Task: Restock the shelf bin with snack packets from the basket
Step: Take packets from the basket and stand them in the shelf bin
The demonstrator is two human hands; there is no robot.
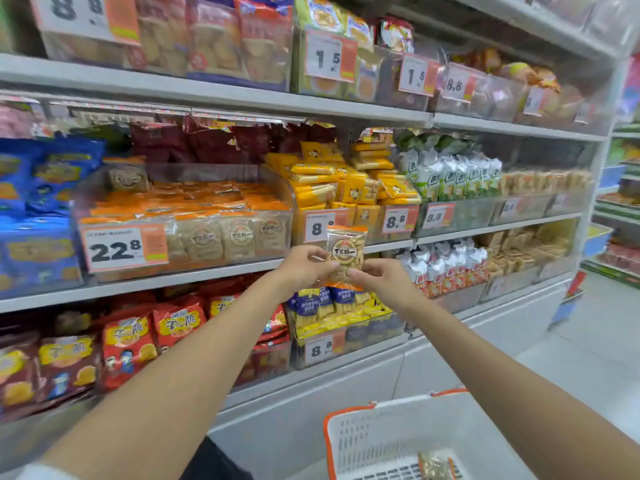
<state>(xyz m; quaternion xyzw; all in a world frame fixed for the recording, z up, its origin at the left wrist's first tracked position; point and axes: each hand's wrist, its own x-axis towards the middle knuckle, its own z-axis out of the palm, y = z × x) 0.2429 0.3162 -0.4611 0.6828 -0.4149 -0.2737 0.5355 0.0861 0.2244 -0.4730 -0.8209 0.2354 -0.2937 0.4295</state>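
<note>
Two hands, one snack packet [346, 252], held up before the shelves.

Both bare arms stretch forward and upward, meeting near mid-frame. The left hand [304, 263] pinches the packet's left edge, its fingers [325, 266] curled in against the wrapper, and the right hand [381, 277] nips the lower right corner between thumb and fingertips. The packet stands upright in the air, orange top up, round logo facing us, just right of the clear shelf bin [187, 237]. That bin sits on the middle shelf behind a 22.8 price tag [124, 247], with matching packets in rows inside. Down low, below the right forearm, sits the white, orange-rimmed basket [349, 427], with one more packet [434, 465] lying in it.
</note>
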